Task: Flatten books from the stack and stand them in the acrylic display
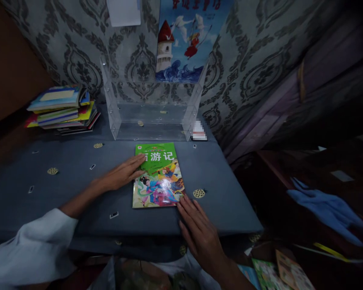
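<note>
While the table (230,197) runs across the scene under a grey-blue cloth, a stack of books (60,106) sits at its far left, edges unevenly aligned. Next, the left hand (125,174): palm down, fingers extended and close together, fingertips over the left edge of the green book; grip flat, nothing clasped. Far middle: a clear stand (113,117) with tiered ledges. Near side of it, the green book (159,175) lies flat and closed, cover up, between the two hands. Far and slightly right, a blue castle-cover book (189,44) is upright, probably on the stand's upper tier; the transparent plastic makes this hard to confirm. A small white object (199,131) is beside the stand's right foot. The right hand (201,229): fingers outstretched, fingertips at the book's near right corner; grip unclosed, nothing clasped. Near right, below the tabletop: loose books (269,272). Farther right, dim: a blue cloth (326,207).
</note>
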The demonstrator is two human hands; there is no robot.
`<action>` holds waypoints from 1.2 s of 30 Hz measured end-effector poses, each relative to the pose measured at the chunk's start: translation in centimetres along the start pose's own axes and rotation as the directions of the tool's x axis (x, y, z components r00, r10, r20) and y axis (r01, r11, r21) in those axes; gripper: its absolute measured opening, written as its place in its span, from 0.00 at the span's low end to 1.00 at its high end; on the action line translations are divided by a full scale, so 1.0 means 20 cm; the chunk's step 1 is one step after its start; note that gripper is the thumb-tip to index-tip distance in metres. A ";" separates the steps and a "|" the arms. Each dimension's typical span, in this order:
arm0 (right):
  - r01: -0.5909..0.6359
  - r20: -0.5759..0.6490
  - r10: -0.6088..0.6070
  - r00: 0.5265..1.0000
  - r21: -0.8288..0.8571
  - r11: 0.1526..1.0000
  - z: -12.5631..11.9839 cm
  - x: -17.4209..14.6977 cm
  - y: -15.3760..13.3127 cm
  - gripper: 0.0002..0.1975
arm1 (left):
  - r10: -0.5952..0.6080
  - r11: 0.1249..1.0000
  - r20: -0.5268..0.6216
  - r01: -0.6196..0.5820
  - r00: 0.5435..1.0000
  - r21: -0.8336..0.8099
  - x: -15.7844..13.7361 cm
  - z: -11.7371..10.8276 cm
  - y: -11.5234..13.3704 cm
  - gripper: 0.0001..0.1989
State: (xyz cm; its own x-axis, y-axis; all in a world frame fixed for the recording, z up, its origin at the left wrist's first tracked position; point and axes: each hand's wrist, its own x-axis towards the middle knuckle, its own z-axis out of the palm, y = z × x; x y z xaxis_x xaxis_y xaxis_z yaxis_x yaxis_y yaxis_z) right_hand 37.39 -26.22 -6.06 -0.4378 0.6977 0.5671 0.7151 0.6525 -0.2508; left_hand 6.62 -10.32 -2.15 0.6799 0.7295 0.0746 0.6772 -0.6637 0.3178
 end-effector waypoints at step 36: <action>-0.011 -0.009 0.011 1.000 -0.025 1.000 -0.03 0.02 -0.01 0.29 | 0.100 0.985 0.091 -0.111 0.991 0.130 0.56 0.06 -0.01 0.39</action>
State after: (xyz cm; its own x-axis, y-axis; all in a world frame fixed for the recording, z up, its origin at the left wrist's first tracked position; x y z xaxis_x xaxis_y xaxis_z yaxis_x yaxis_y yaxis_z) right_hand 37.33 -26.26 -5.32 -0.4254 0.7019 0.5714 0.7329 0.6375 -0.2375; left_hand 14.44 -2.23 -2.52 0.7668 0.6415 0.0196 0.6282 -0.7564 0.1824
